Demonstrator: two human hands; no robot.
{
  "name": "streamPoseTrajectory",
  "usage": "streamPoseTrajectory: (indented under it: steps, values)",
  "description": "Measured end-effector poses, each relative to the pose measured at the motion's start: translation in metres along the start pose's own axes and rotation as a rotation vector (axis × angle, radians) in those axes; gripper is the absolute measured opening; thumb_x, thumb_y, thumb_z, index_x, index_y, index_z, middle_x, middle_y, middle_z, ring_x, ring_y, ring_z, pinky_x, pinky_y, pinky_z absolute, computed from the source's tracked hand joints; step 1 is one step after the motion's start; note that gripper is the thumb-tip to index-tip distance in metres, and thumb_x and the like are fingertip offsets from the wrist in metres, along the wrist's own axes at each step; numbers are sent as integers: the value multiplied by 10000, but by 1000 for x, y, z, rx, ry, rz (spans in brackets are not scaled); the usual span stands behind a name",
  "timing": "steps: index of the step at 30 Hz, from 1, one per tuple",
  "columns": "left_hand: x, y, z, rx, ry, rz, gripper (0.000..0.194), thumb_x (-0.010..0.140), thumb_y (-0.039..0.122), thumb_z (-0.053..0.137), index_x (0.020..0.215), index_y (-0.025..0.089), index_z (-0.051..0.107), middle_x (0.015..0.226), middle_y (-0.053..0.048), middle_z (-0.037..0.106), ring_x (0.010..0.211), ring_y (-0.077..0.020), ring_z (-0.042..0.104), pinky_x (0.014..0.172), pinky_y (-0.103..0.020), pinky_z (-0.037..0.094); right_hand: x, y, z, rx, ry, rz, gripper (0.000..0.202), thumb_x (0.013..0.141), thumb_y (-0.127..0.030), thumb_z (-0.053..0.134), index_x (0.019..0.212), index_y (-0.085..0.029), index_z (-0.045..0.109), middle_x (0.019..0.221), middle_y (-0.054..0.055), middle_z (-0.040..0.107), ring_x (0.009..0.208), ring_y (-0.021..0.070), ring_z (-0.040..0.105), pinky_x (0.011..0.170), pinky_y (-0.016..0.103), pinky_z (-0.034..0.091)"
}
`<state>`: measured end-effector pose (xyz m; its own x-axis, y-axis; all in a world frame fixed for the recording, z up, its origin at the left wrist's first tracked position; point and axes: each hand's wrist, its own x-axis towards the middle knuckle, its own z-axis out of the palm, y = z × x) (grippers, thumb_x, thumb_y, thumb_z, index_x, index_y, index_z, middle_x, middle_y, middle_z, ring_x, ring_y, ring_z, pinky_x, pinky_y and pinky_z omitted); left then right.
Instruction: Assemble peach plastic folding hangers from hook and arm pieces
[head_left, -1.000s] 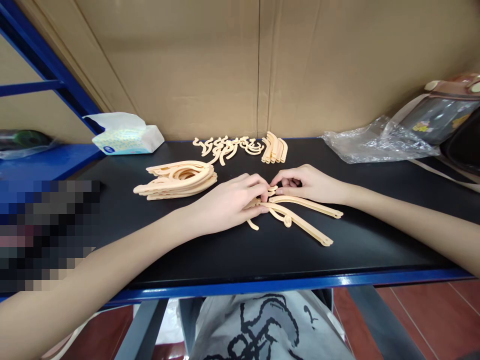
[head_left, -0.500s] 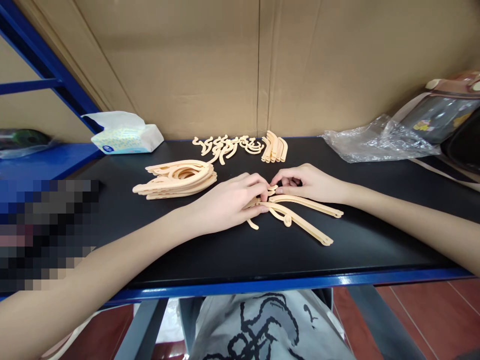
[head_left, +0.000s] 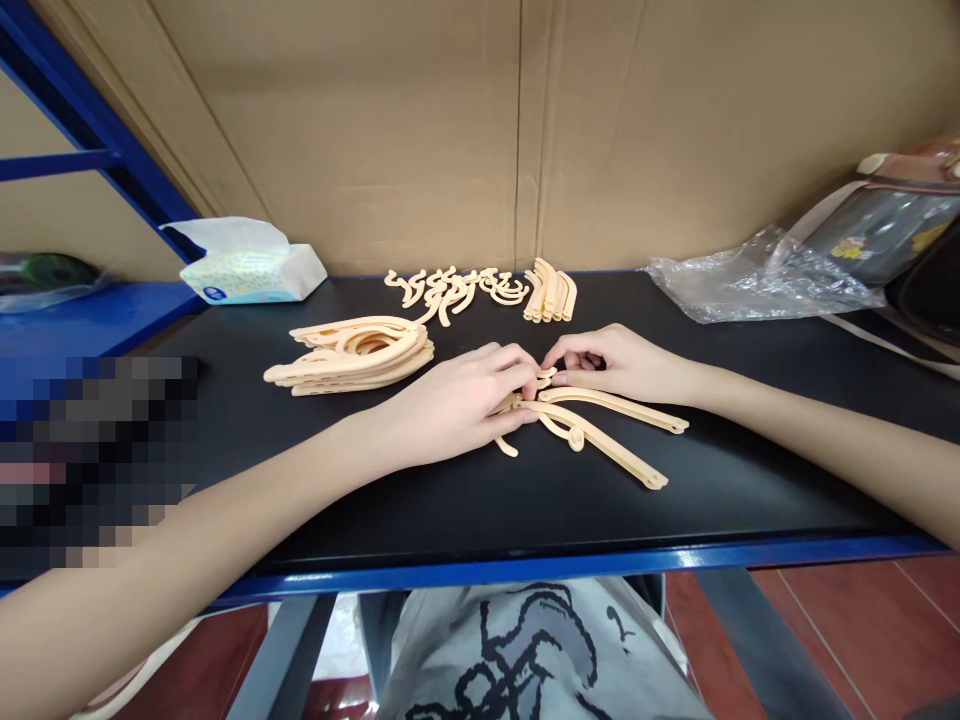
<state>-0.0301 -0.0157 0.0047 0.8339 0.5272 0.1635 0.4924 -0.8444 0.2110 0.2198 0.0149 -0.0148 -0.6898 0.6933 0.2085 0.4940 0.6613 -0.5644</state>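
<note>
Over the middle of the black table, my left hand (head_left: 472,400) has its fingers closed around a beige plastic hanger part (head_left: 545,378), mostly hidden under them. My right hand (head_left: 626,365) pinches the same part from the other side, thumb and forefinger at its end. Just below the hands lie two long curved hanger arms (head_left: 607,448), stretching toward the right. A curved hook piece (head_left: 575,438) with a rounded end rests against the nearer arm. Another thin beige end (head_left: 508,448) sticks out beneath my left palm.
To the left is a stack of beige folding hangers (head_left: 352,365). Small hook pieces (head_left: 450,292) and a bundle of short arms (head_left: 551,292) lie along the back edge. A tissue pack (head_left: 251,270) stands back left; a clear plastic bag (head_left: 757,285) and a bottle (head_left: 870,235) are at right.
Both hands stay at the same place on the hanger part. The view has shifted very slightly; nothing else has visibly moved.
</note>
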Motion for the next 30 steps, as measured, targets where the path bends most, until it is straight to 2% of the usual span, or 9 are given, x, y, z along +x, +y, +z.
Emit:
streamPoseTrajectory:
  steps: [24,30]
  values:
    - [-2,1,0,59,-18,28,167,1032,323,506,1075,174,568,1206,-49,570,1053,-193,546,839,-304,447,0,-2,1,-65,8,-39,247,958,-359,562,1023,-160,692,621,-52,569,529,81,485,557,220,356]
    - [-1,2,-1,104,-31,31,225,1043,335,478,1135,154,574,1223,-65,580,1082,-208,542,851,-308,454,1,-2,2,-93,16,-51,268,971,-379,547,1017,-160,695,618,-52,560,529,80,486,557,216,362]
